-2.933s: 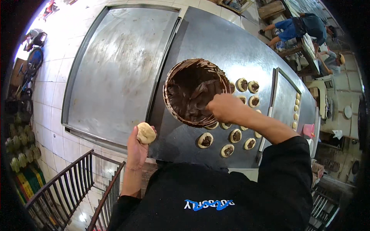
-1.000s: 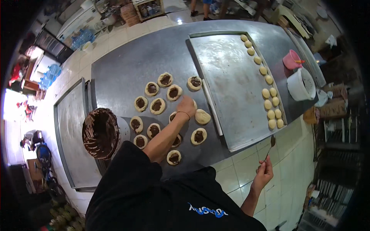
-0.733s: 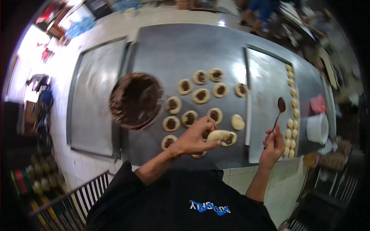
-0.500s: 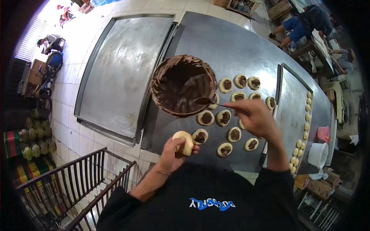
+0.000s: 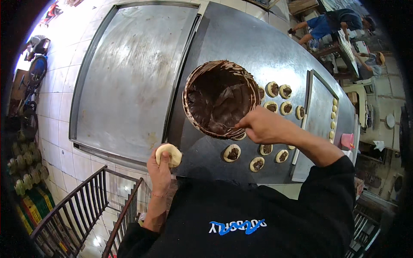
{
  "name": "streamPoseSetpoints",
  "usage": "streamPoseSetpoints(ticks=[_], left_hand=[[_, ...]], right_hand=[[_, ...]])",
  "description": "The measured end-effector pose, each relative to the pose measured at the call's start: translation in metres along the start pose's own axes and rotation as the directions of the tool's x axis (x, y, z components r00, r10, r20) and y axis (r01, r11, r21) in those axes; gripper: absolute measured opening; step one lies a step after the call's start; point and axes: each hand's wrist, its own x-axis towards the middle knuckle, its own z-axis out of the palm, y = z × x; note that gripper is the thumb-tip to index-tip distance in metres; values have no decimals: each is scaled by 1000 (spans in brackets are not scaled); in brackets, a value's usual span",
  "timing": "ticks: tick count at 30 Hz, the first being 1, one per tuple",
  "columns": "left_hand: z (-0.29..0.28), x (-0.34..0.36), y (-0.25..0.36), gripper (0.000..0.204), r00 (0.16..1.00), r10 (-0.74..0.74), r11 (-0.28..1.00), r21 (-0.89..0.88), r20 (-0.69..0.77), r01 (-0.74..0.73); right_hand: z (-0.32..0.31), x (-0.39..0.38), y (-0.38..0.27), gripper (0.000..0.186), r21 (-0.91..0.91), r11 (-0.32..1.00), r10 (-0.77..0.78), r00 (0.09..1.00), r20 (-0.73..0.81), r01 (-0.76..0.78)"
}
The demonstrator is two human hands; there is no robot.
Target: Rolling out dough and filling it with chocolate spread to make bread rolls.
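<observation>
My left hand (image 5: 159, 172), near the table's front edge, holds a pale round of dough (image 5: 173, 155) with the thumb pressed across it. A wide tub (image 5: 186, 101) with a brown-smeared rim stands on the metal table, holding thick chocolate filling (image 5: 206, 105). Over the tub's near right rim, my right hand (image 5: 260, 124) is closed round a spoon (image 5: 232, 127); its bowl end is down in the filling and mostly hidden. Several dough rounds topped with chocolate (image 5: 232, 153) lie right of and in front of the tub, some partly covered by my right hand and forearm.
A large metal tray (image 5: 124, 81) is at the left. Another tray (image 5: 316, 112) at the right carries a row of small dough pieces (image 5: 333, 115), with a pink container (image 5: 347, 141) beyond. A dark railing (image 5: 105, 189) stands front left. A co-worker (image 5: 344, 19) is far right.
My right hand has brought the spoon down into the filling. My left hand has moved left with the dough round. The tub appears farther right in view.
</observation>
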Motion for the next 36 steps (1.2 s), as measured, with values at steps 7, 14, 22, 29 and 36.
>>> streamPoseSetpoints(ticks=[7, 14, 22, 29, 36], left_hand=[[50, 11, 45, 37, 995, 11, 949, -315, 98, 21], [113, -8, 89, 54, 962, -55, 809, -553, 268, 201], [143, -21, 88, 69, 917, -16, 832, -504, 397, 233], [270, -22, -14, 58, 487, -411, 866, 165, 770, 471], [499, 13, -94, 51, 702, -196, 685, 608, 685, -402]], right_hand=[[-2, -33, -24, 30, 789, 593, 253, 968, 8, -162], [83, -50, -61, 37, 583, 759, 280, 663, -694, 290], [149, -146, -6, 40, 378, 924, 383, 180, -906, -64], [235, -239, 21, 28, 828, 524, 851, -143, -505, 199], [314, -300, 11, 30, 876, 420, 854, -428, -295, 235]])
